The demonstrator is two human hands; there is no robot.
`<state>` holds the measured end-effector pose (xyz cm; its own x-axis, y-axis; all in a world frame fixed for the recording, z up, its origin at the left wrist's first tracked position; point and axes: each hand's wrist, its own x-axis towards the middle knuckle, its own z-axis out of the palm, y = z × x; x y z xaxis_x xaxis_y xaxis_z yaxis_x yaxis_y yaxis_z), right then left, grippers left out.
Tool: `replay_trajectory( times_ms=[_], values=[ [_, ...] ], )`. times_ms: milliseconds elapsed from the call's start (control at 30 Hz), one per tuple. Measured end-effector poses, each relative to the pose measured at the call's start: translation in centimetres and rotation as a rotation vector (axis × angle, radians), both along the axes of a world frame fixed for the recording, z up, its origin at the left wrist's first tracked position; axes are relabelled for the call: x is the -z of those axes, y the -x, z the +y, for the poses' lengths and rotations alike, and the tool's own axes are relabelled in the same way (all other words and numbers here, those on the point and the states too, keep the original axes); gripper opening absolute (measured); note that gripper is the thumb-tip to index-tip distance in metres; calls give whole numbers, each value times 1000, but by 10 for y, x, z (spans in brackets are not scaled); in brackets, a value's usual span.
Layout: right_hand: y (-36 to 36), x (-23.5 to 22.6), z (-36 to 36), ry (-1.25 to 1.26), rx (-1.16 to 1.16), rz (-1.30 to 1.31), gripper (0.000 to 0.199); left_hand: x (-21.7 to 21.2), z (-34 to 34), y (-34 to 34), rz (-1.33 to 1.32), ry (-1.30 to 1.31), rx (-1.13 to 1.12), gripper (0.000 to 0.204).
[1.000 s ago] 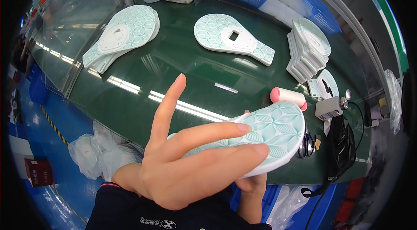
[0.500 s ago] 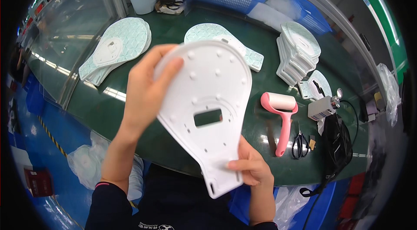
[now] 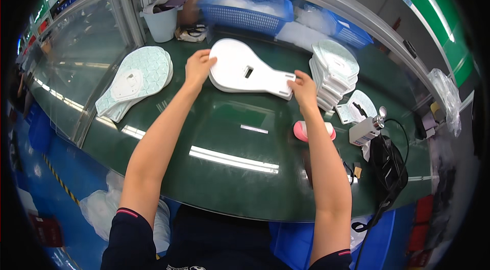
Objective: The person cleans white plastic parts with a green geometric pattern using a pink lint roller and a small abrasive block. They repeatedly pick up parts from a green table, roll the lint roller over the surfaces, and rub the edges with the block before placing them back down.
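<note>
A white paddle-shaped plastic panel [image 3: 245,71] with a small rectangular cut-out lies flat side up at the far middle of the green table [image 3: 224,132], on top of another like panel. My left hand [image 3: 199,66] grips its rounded end. My right hand [image 3: 303,88] grips its narrow end. Both arms are stretched out over the table.
A stack of pale green patterned panels [image 3: 137,77] lies at the left. Another stack [image 3: 334,68] stands at the right. A pink lint roller [image 3: 314,129] sits by my right forearm, near a small tool [image 3: 366,128] with a black cable. Blue baskets [image 3: 250,9] and a white bucket [image 3: 161,22] line the back.
The white panel was held up close in front of me. Both hands have carried it away to the far middle of the table and laid it on the panel there.
</note>
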<state>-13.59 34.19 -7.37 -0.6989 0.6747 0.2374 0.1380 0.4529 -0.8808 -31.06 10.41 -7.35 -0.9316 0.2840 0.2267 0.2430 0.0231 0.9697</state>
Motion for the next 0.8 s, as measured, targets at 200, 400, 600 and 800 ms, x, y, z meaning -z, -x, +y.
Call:
replay_trajectory(
  times_ms=[200, 400, 600, 800],
  values=[
    [8, 5, -29, -66, 162, -146, 54, 28, -10, 1, 13, 342, -157, 63],
    [8, -7, -48, 250, 29, -193, 69, 1, 10, -36, -269, 219, 22, 85],
    [6, -11, -49, 282, -35, -266, 69, 0, 0, -30, -301, 189, 59, 84],
    [-35, -29, -74, -172, -64, -87, 63, -15, -49, -39, 515, 578, 3, 69]
  ],
)
